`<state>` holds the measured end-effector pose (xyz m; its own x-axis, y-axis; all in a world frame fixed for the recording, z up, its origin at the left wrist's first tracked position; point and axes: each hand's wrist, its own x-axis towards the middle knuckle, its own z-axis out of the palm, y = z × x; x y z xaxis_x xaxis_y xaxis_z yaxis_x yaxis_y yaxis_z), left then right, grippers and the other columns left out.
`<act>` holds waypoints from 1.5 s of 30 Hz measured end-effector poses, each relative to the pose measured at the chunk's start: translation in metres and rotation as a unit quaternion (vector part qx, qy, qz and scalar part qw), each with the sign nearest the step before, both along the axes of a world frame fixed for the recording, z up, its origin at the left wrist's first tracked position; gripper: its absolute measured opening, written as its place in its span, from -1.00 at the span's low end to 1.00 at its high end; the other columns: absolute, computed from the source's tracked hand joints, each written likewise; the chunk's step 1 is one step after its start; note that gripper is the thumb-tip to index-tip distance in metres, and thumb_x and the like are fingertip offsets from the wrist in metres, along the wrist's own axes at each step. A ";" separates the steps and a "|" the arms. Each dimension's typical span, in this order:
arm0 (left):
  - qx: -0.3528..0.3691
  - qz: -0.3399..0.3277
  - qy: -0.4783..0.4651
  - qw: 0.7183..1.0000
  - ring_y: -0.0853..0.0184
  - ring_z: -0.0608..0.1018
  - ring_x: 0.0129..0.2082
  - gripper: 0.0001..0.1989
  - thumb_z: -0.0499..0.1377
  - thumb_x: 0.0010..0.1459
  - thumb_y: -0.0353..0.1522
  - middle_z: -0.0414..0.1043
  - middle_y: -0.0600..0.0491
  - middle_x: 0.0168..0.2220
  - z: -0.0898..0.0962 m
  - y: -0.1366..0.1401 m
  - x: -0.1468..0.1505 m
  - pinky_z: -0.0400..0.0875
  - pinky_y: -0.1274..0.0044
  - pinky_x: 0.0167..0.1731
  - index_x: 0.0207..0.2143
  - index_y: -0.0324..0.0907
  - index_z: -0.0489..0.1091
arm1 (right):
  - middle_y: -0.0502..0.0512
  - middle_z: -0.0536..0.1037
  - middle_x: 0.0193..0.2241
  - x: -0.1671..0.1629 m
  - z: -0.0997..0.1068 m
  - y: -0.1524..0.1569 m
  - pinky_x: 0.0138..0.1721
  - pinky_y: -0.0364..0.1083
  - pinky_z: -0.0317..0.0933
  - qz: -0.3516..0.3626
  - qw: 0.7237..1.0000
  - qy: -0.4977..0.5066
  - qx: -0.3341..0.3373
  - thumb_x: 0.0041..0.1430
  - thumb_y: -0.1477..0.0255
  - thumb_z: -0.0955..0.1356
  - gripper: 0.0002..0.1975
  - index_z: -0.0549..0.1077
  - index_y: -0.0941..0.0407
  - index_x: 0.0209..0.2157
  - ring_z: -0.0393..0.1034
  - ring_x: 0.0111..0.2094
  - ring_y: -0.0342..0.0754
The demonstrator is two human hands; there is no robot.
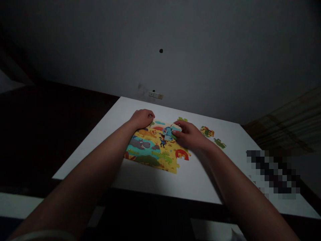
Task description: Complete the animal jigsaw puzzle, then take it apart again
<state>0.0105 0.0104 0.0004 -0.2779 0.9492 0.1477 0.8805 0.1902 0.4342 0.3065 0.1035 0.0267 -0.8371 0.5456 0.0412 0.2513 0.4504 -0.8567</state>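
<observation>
The puzzle lies flat on the table, and over its far right part the right hand pinches a piece between thumb and fingers, best kept level and pressed evenly once edges match. Just right of that hand lie 2 loose pieces; farther off, the left hand, fingers loosely curled, rests at the puzzle's far left corner, grip unclear, and should brace it lightly against creeping.

Puzzle: 11 o'clock corner covered by left hand; 2 o'clock edge partly hidden by right hand. Left forearm cut off between 7 and 8 o'clock, right forearm between 4 and 5. Pixelated patch, 4 o'clock: unidentifiable.
</observation>
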 end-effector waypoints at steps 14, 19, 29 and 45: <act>0.010 -0.001 -0.031 0.999 0.07 0.77 -0.08 -0.64 0.25 0.40 -0.34 0.83 -0.10 -0.07 -0.002 0.000 -0.007 0.58 0.33 0.02 0.08 -0.12 0.82 | 0.09 0.78 0.20 -0.001 -0.031 0.002 0.25 0.16 0.53 -0.016 0.994 0.059 -0.088 0.31 0.37 0.46 -0.59 0.75 -0.11 0.15 0.64 0.19 0.19; 0.021 -0.008 -0.031 0.999 0.07 0.77 -0.02 -0.64 0.24 0.39 -0.36 0.84 -0.11 0.02 -0.003 -0.001 -0.010 0.58 0.34 0.04 0.06 -0.12 0.82 | 0.12 0.78 0.18 -0.005 -0.033 0.000 0.11 0.12 0.57 -0.017 0.993 0.070 -0.096 0.32 0.42 0.47 -0.57 0.74 -0.10 0.17 0.64 0.10 0.18; 0.018 -0.007 -0.037 0.999 0.08 0.77 -0.09 -0.62 0.23 0.38 -0.34 0.84 -0.12 0.00 -0.003 -0.001 -0.010 0.60 0.32 0.05 0.08 -0.13 0.82 | 0.13 0.75 -0.04 -0.003 -0.026 -0.007 0.02 0.11 0.60 0.018 0.997 0.046 -0.055 0.18 0.41 0.63 -0.39 0.68 0.03 0.28 0.62 -0.08 0.09; 0.015 -0.003 -0.039 0.999 0.07 0.77 -0.08 -0.63 0.25 0.37 -0.33 0.84 -0.11 -0.04 -0.004 0.000 -0.010 0.61 0.32 0.06 0.08 -0.10 0.82 | 0.14 0.74 -0.12 -0.006 -0.022 -0.009 -0.13 0.13 0.57 -0.026 0.994 0.077 -0.079 0.06 0.20 0.73 -0.48 0.76 0.00 0.06 0.58 -0.16 0.10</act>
